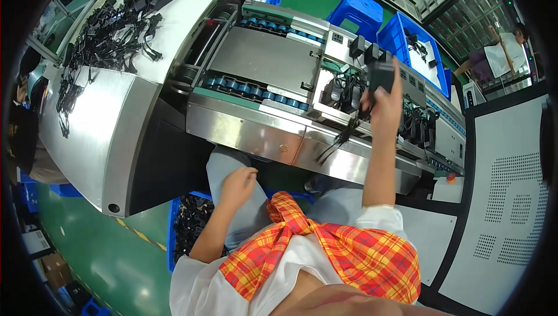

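Observation:
My right hand (385, 104) is raised over the conveyor line, its fingers closed around a black power adapter (381, 75). Below that hand, a bundle of black cables (347, 133) hangs over the metal front edge; I cannot tell which adapter it belongs to. Just left of the hand, several black adapters with coiled cords (343, 92) sit on a fixture with sockets (337, 38). Two more black adapters (364, 50) stand plugged in behind. Down by my left knee, my left hand (239, 186) is loosely curled, with nothing visible in it.
A pile of black adapters and cords (119, 34) lies on the white-topped metal surface at left. Beside my left leg stands a blue crate of cords (192, 223). Blue bins (401, 31) line the far side. More adapters (415, 124) sit further right, near a red button (451, 177).

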A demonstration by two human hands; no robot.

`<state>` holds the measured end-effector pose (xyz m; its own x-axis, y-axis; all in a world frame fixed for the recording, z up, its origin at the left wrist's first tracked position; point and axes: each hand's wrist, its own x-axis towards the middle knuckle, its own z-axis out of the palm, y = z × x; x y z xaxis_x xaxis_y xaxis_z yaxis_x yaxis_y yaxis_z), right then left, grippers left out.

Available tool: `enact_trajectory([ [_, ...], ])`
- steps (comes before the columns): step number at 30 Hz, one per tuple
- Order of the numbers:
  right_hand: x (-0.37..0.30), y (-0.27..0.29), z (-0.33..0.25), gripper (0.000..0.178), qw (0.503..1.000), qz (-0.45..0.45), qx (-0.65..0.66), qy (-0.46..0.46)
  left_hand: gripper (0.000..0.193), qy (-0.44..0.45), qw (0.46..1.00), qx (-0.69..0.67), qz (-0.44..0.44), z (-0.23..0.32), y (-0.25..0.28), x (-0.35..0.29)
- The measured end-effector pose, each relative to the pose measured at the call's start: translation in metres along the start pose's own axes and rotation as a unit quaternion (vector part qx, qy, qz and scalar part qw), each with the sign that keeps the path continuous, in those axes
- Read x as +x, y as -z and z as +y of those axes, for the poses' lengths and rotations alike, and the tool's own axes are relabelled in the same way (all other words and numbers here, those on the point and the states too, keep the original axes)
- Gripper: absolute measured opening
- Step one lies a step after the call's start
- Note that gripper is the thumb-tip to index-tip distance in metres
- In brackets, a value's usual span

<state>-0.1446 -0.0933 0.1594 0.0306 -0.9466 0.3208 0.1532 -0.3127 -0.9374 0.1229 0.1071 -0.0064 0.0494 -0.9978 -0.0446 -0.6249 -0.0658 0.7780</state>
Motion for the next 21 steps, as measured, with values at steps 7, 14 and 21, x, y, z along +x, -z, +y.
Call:
enact_trajectory([
  [7, 0.169, 0.052, 0.154, 0.063, 0.969, 0.099, -0.197, -0.109, 0.009, -0.055, 0.977, 0.174, 0.114, -0.066, -0.039, 0.003],
  [14, 0.219, 0.063, 0.205, 0.061, 0.776, 0.006, -0.630, -0.021, 0.008, -0.038, 0.974, 0.206, 0.088, -0.065, -0.035, 0.006],
  [21, 0.213, 0.040, 0.200, 0.055, 0.737, 0.019, -0.676, -0.012, 0.007, -0.037, 0.976, 0.196, 0.091, -0.071, -0.033, 0.003],
])
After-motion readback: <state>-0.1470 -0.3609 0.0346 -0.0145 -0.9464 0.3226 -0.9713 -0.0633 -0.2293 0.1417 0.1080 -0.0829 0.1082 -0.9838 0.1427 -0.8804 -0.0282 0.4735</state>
